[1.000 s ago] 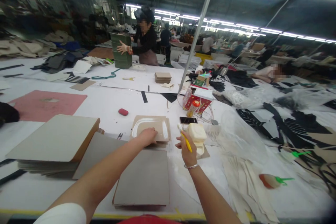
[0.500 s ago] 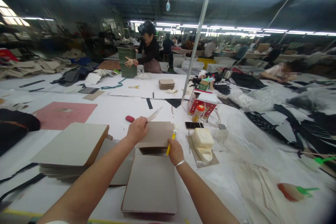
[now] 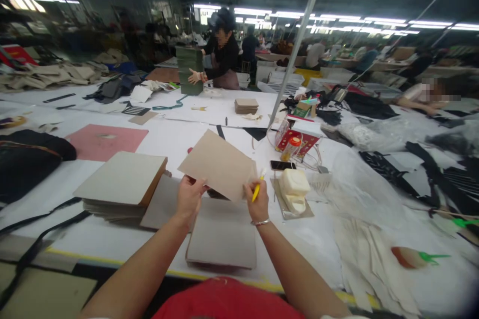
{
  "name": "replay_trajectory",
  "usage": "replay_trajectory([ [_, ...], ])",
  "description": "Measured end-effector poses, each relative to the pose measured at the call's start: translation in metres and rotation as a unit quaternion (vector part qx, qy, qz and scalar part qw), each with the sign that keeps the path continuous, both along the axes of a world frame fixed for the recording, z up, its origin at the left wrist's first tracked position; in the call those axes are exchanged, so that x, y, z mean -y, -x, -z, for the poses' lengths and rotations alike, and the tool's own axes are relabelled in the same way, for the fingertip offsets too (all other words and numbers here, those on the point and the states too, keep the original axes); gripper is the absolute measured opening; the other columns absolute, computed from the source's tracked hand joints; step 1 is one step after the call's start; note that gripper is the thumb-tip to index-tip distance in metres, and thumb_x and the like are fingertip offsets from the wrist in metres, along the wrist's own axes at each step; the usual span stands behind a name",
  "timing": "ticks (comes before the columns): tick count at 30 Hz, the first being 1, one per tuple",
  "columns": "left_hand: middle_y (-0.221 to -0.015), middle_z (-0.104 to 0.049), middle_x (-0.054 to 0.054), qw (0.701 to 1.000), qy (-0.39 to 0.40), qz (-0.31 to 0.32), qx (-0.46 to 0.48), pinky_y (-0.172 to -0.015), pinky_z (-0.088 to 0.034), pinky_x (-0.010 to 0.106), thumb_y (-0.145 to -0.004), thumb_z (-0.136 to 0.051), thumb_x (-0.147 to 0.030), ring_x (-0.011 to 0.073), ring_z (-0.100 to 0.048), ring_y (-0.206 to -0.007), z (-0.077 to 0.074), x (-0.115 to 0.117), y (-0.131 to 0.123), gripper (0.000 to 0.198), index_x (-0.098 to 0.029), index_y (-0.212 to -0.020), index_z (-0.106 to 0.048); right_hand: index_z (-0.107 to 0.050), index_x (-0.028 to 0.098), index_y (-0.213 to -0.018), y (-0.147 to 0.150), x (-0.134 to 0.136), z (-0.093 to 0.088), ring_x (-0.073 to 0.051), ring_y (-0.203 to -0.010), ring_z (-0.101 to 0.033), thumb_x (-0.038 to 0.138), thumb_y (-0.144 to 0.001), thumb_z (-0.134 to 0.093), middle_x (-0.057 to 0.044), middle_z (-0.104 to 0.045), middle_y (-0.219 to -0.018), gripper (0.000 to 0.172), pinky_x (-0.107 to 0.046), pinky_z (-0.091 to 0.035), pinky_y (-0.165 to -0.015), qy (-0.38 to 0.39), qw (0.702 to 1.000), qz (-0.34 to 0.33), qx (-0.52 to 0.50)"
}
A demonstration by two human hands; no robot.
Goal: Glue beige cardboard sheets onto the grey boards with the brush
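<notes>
A thin grey-brown cardboard sheet is raised and tilted between my hands. My left hand grips its lower left edge, thumb on top. At the sheet's right corner, my right hand is closed around a small brush with a yellow handle and white tip; its fingers also touch the sheet. Below lies a stack of grey boards, nearest my body. Another grey board lies to its left, beside a taller board stack. The pile under the raised sheet is mostly hidden.
Right of my hands are a cream plastic container, a phone and an orange-lidded jar. A slanted pole rises behind them. Across the table, a co-worker holds a green stack. Plastic film covers the right side.
My left hand has come back toward me and now holds a lifted cardboard sheet. The pale blade-like strip it held before is out of sight. The camera view has tilted down.
</notes>
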State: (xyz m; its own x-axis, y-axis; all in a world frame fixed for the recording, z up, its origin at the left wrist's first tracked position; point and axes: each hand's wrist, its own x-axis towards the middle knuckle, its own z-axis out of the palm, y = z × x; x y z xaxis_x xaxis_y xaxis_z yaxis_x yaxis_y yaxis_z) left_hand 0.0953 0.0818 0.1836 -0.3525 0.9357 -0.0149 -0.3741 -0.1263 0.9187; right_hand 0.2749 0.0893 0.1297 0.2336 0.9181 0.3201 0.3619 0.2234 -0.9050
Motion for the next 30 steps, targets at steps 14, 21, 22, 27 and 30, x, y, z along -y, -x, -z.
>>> replay_trajectory([
  [14, -0.059, -0.051, -0.002, 0.918, 0.215, 0.119, -0.31, -0.05, -0.042, 0.021, -0.074, -0.048, -0.047, 0.0107, -0.049, -0.053, 0.119, 0.12, 0.057, 0.031, -0.016, -0.075, -0.056, -0.041, 0.02, -0.088, -0.059, 0.105, 0.079, -0.012, -0.058, -0.054, 0.039, -0.08, -0.043, 0.001, -0.053, -0.069, 0.02, -0.022, -0.041, -0.056, 0.137, 0.969, -0.06, 0.199],
  [21, -0.052, -0.047, -0.003, 0.849, 0.22, 0.131, -0.462, -0.054, -0.034, 0.021, -0.074, -0.043, -0.046, 0.0112, -0.045, -0.055, 0.15, 0.119, 0.07, 0.036, -0.016, -0.055, -0.05, -0.042, 0.018, -0.092, -0.053, 0.096, 0.105, -0.015, -0.059, -0.056, 0.039, -0.082, -0.038, -0.002, -0.057, -0.072, 0.023, -0.024, -0.041, -0.055, 0.164, 0.952, -0.086, 0.245],
  [22, -0.051, -0.047, -0.003, 0.848, 0.225, 0.131, -0.462, -0.054, -0.033, 0.021, -0.074, -0.043, -0.046, 0.0111, -0.044, -0.054, 0.154, 0.117, 0.071, 0.036, -0.016, -0.055, -0.05, -0.042, 0.018, -0.092, -0.053, 0.094, 0.106, -0.015, -0.059, -0.057, 0.039, -0.082, -0.038, -0.003, -0.057, -0.073, 0.023, -0.024, -0.041, -0.055, 0.168, 0.95, -0.085, 0.249],
  [27, -0.048, -0.044, -0.004, 0.845, 0.245, 0.144, -0.453, -0.052, -0.03, 0.021, -0.071, -0.045, -0.045, 0.0106, -0.042, -0.052, 0.159, 0.109, 0.072, 0.034, -0.016, -0.053, -0.048, -0.042, 0.019, -0.094, -0.051, 0.088, 0.108, -0.016, -0.06, -0.057, 0.038, -0.081, -0.04, -0.003, -0.059, -0.074, 0.023, -0.024, -0.04, -0.055, 0.188, 0.943, -0.082, 0.262],
  [30, -0.046, -0.042, -0.004, 0.845, 0.254, 0.158, -0.443, -0.052, -0.03, 0.021, -0.069, -0.047, -0.044, 0.0106, -0.041, -0.05, 0.156, 0.107, 0.072, 0.033, -0.016, -0.051, -0.047, -0.042, 0.019, -0.094, -0.049, 0.087, 0.105, -0.016, -0.061, -0.058, 0.036, -0.08, -0.04, -0.003, -0.059, -0.074, 0.023, -0.024, -0.04, -0.056, 0.2, 0.939, -0.081, 0.267],
])
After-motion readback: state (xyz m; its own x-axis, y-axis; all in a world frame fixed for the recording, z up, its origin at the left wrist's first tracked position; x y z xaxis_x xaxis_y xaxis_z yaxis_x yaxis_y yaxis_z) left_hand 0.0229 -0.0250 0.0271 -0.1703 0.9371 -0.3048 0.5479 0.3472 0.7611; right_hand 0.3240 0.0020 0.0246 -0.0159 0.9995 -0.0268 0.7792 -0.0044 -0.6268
